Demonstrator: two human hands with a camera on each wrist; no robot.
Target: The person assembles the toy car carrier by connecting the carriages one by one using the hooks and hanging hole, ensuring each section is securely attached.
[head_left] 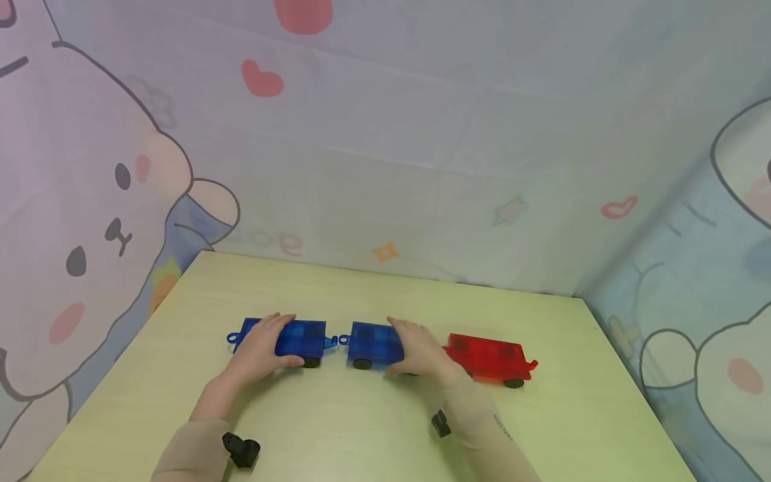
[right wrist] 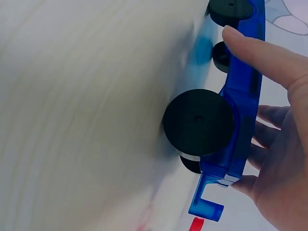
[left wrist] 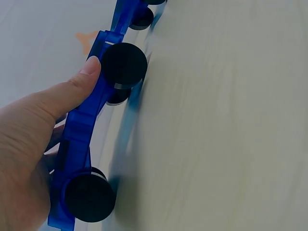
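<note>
Two see-through blue toy train cars with black wheels stand in a row on the table. My left hand [head_left: 260, 348] grips the left blue car [head_left: 306, 337] across its top, thumb on the near side. Around the second blue car [head_left: 372, 344], my right hand [head_left: 424, 351] holds on with thumb near and fingers on the far side. The left car's hook [head_left: 330, 342] lies close to the second car's ring [head_left: 344, 339]; whether they are linked I cannot tell. In the right wrist view the second car's hook [right wrist: 208, 208] shows beside a bit of red.
A red toy train car [head_left: 492, 358] stands right of my right hand, its left end partly hidden by that hand. The pale yellow table [head_left: 349, 428] ends at the back against a printed cloth backdrop [head_left: 421, 134]. Black camera mounts [head_left: 242, 450] sit at my wrists.
</note>
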